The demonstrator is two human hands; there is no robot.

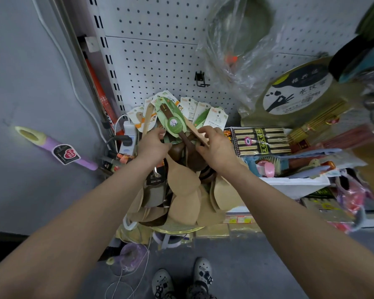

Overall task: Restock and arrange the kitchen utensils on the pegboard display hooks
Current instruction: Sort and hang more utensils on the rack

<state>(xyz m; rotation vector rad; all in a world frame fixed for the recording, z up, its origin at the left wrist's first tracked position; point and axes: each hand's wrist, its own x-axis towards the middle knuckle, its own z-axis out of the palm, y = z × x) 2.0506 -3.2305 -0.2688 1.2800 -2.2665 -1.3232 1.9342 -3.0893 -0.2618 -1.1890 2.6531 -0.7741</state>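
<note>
Shoes (181, 281): standing on the grey floor, just below the stock.
Bunch (184, 190): pale wooden blades are hanging in a thick cluster under the hands. The wood is probably light, stiff and smooth, so the pieces may be sliding on each other.
Left hand (152, 145): reaching into the handles, with its fingers bending at the edge of a green card. I cannot tell if it is gripping anything.
Right hand (216, 147): thumb and forefinger are narrow, pinching a pale handle (192, 129).
Dark spoon (183, 137): lying between both hands, wearing the green card.
Cards (194, 111): fanning out above the hands. They are thin paper and likely to tear at the hole, so it is better to hold the wooden neck.
Hook (201, 79): black, carrying nothing, and sticking out of the pegboard (160, 50) above the cards.
</note>
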